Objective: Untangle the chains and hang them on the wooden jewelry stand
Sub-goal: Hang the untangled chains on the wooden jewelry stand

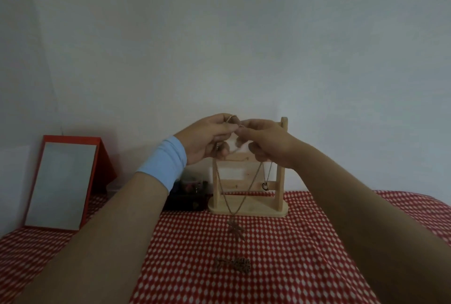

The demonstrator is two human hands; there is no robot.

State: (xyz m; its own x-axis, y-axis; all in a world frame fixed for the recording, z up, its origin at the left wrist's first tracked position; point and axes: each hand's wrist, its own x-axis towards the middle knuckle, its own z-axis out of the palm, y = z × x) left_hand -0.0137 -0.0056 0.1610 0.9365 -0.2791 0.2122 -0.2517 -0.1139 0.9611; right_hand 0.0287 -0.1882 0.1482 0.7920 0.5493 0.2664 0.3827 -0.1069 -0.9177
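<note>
Head view, lower centre of frame: the left hand (207, 140) and right hand (266, 142) meet fingertip to fingertip, raised in front of the top of the wooden jewelry stand (249, 208). Both pinch the long chain (220, 189) at its upper part. The stretch between the fingers is too small to read. The chain drops from each hand in a V across the stand's front, with its pendant (235, 229) at the bottom, low over the table (317, 255). Contact with the cloth cannot be confirmed. This chain is not yet hung on the stand.

Risks noted:
- **Dropping:** The links are fine and the pinch looks slight. A slip of either hand would likely drop the chain onto the table, where it may knot again.
- **Tangling:** The V hangs just in front of the crossbars. A swing could catch one, or cross the ring chain (265, 186) at the stand's right side and tangle the two. Whether that ring chain hangs from the stand or from the right hand cannot be told, as the hand covers its top.
- **Tipping:** A pull on a snagged chain could tip the stand.

Surroundings, left to right:
- A red-framed mirror (61, 186) leans at the left of frame.
- A blue wristband (162, 162) sits on the left wrist.
- A dark box (188, 196) stands just left of the stand, partly hidden by the left forearm.
- A small chain heap (234, 263) lies on the table at lower centre, unhung.
</note>
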